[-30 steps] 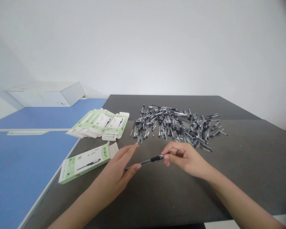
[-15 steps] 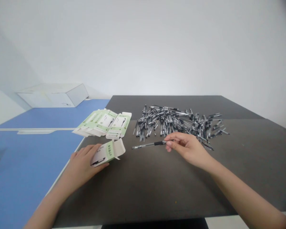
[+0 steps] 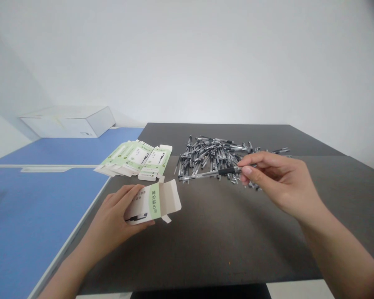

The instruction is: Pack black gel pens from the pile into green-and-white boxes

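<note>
We have our right hand (image 3: 277, 182) raised above the dark grey tabletop (image 3: 237, 241), its thumb and fingertips (image 3: 243, 169) pinched closed on a slim ballpoint pen with a black grip and clear barrel (image 3: 208, 174). The pen lies nearly level, its tip pointing left, and it is held near its upper end. From our view it overlaps the front edge of a loose heap of similar black-and-clear pens (image 3: 215, 158), so we cannot tell whether it touches them.

Our left hand (image 3: 112, 211) is partly open and cradles a white-and-green cardboard pen box (image 3: 152, 202), with the fingers spread along its side and the thumb running beneath it. The box's open end faces the pen, its white flaps splayed outward.

Just beyond the box lies a row of flattened matching boxes (image 3: 132, 160). The tabletop's white-trimmed left edge (image 3: 90, 216) runs close beside our left wrist, meeting a blue desk (image 3: 40, 220). Dark tabletop shows between our hands.
</note>
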Motion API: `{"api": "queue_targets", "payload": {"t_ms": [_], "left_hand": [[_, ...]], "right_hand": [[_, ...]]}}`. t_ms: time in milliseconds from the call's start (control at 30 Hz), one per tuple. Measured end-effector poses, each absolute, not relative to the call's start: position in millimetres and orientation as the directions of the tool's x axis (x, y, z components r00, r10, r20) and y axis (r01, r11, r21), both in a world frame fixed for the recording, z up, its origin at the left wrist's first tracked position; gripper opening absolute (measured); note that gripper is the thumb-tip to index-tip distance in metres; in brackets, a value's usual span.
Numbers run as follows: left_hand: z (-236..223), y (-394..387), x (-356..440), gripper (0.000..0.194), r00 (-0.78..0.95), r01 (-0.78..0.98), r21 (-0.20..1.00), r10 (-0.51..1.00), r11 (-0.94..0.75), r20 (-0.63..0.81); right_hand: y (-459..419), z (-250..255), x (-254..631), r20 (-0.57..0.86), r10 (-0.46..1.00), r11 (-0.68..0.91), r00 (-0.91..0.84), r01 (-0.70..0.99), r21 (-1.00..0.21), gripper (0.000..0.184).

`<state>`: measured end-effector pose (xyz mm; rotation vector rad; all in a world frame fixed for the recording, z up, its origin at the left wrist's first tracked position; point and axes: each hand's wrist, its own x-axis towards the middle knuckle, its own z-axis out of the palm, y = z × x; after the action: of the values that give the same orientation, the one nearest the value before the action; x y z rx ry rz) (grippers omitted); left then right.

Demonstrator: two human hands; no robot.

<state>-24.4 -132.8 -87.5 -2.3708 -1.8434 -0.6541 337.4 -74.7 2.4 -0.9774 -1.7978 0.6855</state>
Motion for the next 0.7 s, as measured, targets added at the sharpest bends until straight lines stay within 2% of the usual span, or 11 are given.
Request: {"api": "queue_targets", "payload": {"t_ms": [200,433,600,700], "left_hand": [[-86,-133,-13,0.078,0.242,0.908,0.215,0.868,-0.360,0.435],[-79,-139,6,0.075,0.263,0.864,0.304,0.875,-0.401,0.407],[-81,-142,16,0.072,0.272,0.862,0.279,0.851,-0.423,0.449],[-83,-142,17,0.071,0.259,0.877,0.250,0.842,-0.410,0.473]], "right_hand": [[-81,-1,313,0.420,0.810,0.576,-0.409,0.421,-0.701,0.010],[-78,-14,286,0.384,0.791,0.594,-0.477,0.444,-0.671,0.014],[-73,-26,262,0.447,0.764,0.627,-0.465,0.372,-0.685,0.006],[-69,-25,256,0.545,0.680,0.722,-0.490,0.319,-0.614,0.002]]}}
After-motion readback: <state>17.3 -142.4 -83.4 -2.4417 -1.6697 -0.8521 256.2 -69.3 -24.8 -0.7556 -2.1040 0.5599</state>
